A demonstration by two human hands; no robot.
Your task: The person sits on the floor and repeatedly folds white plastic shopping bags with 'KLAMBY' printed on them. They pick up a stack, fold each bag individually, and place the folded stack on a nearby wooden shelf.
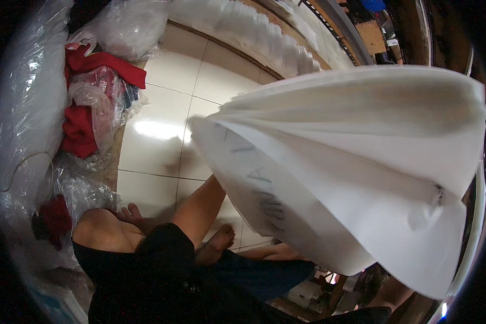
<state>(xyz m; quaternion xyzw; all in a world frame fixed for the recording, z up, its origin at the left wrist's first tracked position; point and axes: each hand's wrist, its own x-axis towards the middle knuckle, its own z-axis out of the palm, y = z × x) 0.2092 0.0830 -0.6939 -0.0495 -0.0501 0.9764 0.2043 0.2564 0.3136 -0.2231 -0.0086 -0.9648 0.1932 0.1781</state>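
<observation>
Large white paper sheets (329, 146) fill the right half of the view, lifted off the floor, bent and fanned apart in curved folds. Dark handwritten marks show on a lower sheet, and a small dark-edged tear or crease sits near the right side. My left forearm (202, 205) reaches from a black sleeve up to the sheets' lower left edge, where the hand is hidden behind the paper. Part of my right arm (394, 294) shows beneath the sheets at the lower right; its hand is hidden too. The fingers of both hands cannot be seen.
Clear plastic wrapping (32, 108) is heaped along the left, with red cloth (81, 129) among it. White tiled floor (151, 113) lies between. A long row of stacked whitish sheets (243, 27) runs along the far side. Shelving (370, 38) stands at the far right. Bare feet (221, 237) rest below.
</observation>
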